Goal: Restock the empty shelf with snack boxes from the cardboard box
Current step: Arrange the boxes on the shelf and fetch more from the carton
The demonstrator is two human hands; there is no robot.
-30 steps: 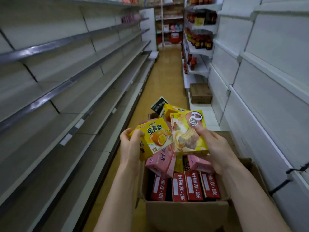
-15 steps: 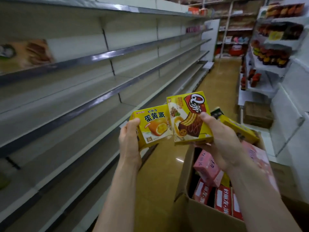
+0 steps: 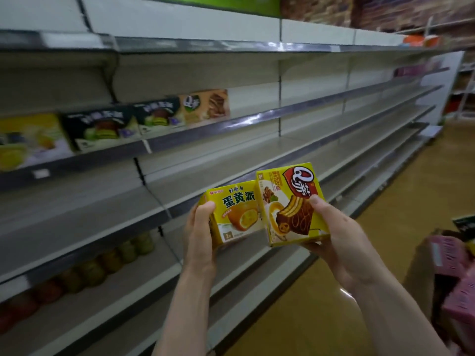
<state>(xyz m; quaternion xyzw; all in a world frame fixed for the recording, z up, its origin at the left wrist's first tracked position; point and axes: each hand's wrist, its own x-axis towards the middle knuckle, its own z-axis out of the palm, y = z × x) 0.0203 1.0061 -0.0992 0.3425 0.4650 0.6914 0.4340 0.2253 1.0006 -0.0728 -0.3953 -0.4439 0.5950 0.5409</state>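
Left grip [image 3: 199, 235] clasps yolk-pie box [image 3: 237, 214], right grip [image 3: 341, 242] clasps chocolate-cake box [image 3: 291, 204]; best stand both upright, faces out, beside shelved boxes [image 3: 205, 106] on shelf [image 3: 295, 110].

A single wide-angle camera worn on the head looks forward and down, turned toward the long grey metal shelving [image 3: 231, 160] that fills the left and recedes to the upper right; the left grip [image 3: 199, 227] and right grip [image 3: 341, 242] sit close below centre; the tan floor [image 3: 321, 317] and brown cardboard box [image 3: 421, 273] edge the lower right.
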